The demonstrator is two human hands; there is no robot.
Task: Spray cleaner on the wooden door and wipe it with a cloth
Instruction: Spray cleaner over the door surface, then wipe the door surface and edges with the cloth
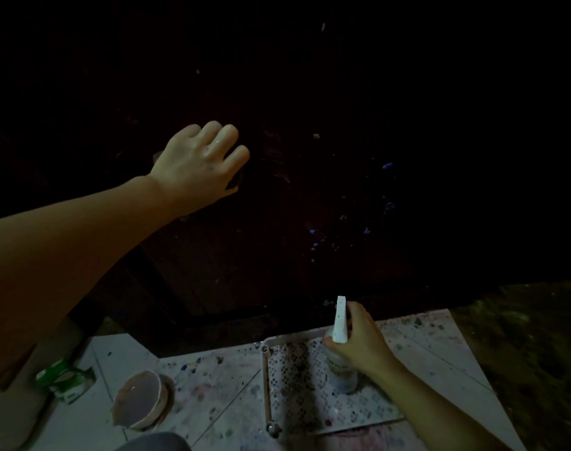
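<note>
Left hand [198,161] raised against the dark wooden door [310,109], back of hand toward the camera, fingers curled over a dark cloth [235,183] of which only small edges peek out below the palm and beside the thumb; grip closed on that cloth, pressing it to the wood. Knuckles glistening wet. Left forearm stretched up from the lower left corner, wrist nearly straight.

Lower left, on the pale paint-flecked floor [212,385]: a green and white packet [64,379], then a shallow pinkish bowl [142,398] tilted on its side.

Further right, a white perforated tray [297,379] lying flat on the floor just below the door's bottom edge. Standing upright on the tray, a spray bottle [342,369] with a white trigger head pointing toward the door.

Right hand [364,340] wrapped around the bottle's neck, fingers and thumb clasped below the white head, bottle base resting on the tray. Right forearm angled in from the lower right corner.

Blue and pale specks scattered over the door to the right of centre.
</note>
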